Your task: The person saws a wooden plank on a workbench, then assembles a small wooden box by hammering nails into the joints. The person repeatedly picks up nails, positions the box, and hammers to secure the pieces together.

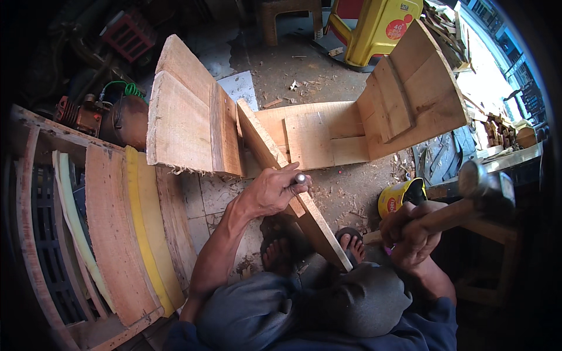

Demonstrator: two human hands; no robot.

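Observation:
My left hand [274, 191] is closed around a chisel [300, 178], whose round metal end points up towards me; its lower part is hidden. Beneath that hand a narrow wooden plank [324, 233] slants from my knees up to the assembled boards, and a notch shows in it beside my fingers. Off to the right, my right hand [413, 234] grips a hammer [449, 215] by its wooden handle, with the metal head raised and slightly blurred, apart from the chisel. Ahead stand a left wooden panel [181, 111], a right wooden panel [415, 88] and a low board [336, 120] between them.
A yellow bucket [389, 202] stands near my right hand. Left of me is a slatted wooden frame [111, 234] with a yellow strip, and behind it an air compressor [130, 121]. A yellow plastic chair [374, 32] is at the back. Wood chips litter the floor.

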